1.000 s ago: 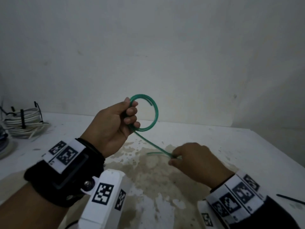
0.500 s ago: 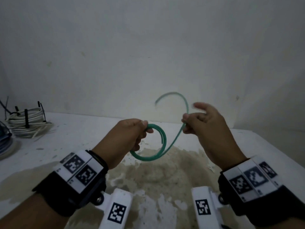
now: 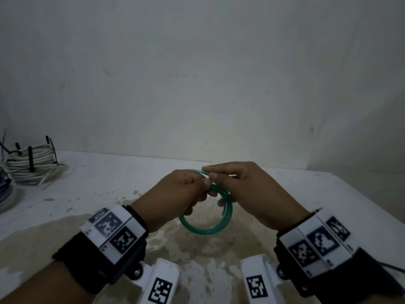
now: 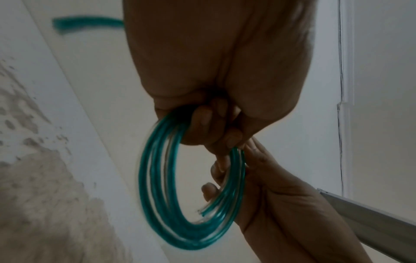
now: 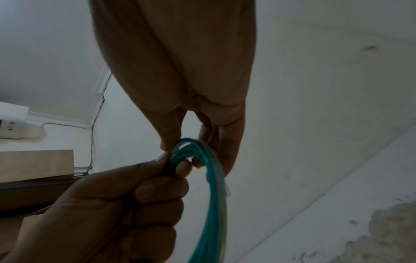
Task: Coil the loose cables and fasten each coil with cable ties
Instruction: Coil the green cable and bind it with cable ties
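Springy, light green cable [image 3: 206, 227] hangs coiled above the bench [image 3: 306, 194] middle; left hand [image 3: 175, 194] clamps the coil's top, right hand [image 3: 247, 191] pinches beside it. Best held there, or loops likely spring loose.

Head looks down — wrist views close, sharing the green coil [image 3: 206, 224].

The cable [image 3: 206, 230] is shiny green. The surface [image 3: 105, 183] is white with a big brown stain. The wrist bands [image 3: 114, 229] are black with white tags that have black square patterns. The bundle [image 3: 32, 165] of wires is white with black ties.
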